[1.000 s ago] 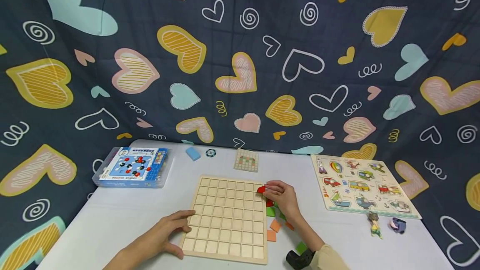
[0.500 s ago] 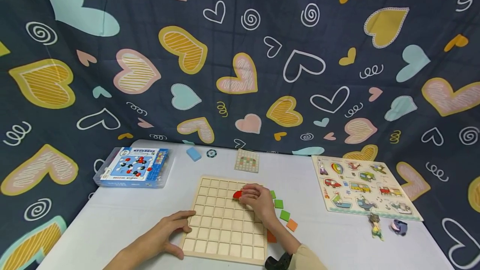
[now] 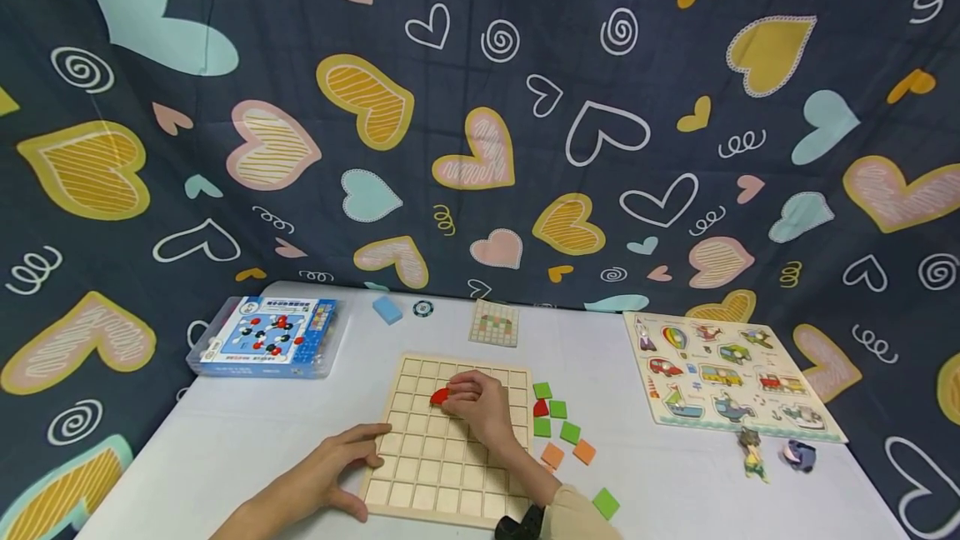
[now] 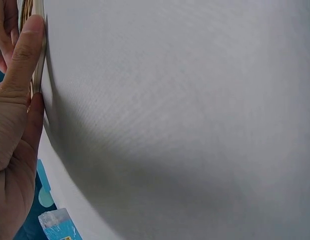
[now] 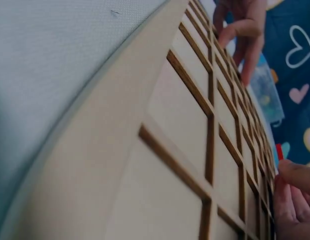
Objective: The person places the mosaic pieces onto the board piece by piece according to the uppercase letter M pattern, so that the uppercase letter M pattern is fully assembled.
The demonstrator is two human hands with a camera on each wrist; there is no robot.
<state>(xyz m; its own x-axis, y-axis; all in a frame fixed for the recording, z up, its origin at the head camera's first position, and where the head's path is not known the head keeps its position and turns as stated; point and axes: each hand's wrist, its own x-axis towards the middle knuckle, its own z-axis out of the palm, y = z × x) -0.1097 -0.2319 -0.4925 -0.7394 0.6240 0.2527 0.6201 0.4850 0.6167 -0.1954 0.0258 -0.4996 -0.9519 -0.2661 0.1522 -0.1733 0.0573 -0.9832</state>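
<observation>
A wooden grid board [image 3: 429, 470] with raised ridges between square cells lies on the white table. Beside its left edge is my left hand [image 3: 322, 467], fingertips touching the edge and thumb low by the near-left corner. My right hand [image 3: 483, 411] is over the upper middle of the board and pinches a red tile [image 3: 438, 397] with a rounded side. In the right wrist view only a thin red edge of that tile [image 5: 279, 151] shows past the thumb. My right-hand fingers hide several cells.
Green tiles [image 3: 570, 432], orange tiles [image 3: 584, 451] and a red tile [image 3: 541, 408] lie right of the board. Behind it are a pattern card [image 3: 493, 323], blue block [image 3: 387, 308] and round chip [image 3: 423, 308]. A boxed set [image 3: 262, 336] stands left; a picture puzzle [image 3: 727, 373] and two figurines [image 3: 752, 452] lie right.
My right hand has carried the red tile leftward from the board's right edge to over its upper middle, uncovering the loose tiles. My left hand has stayed at the left edge.
</observation>
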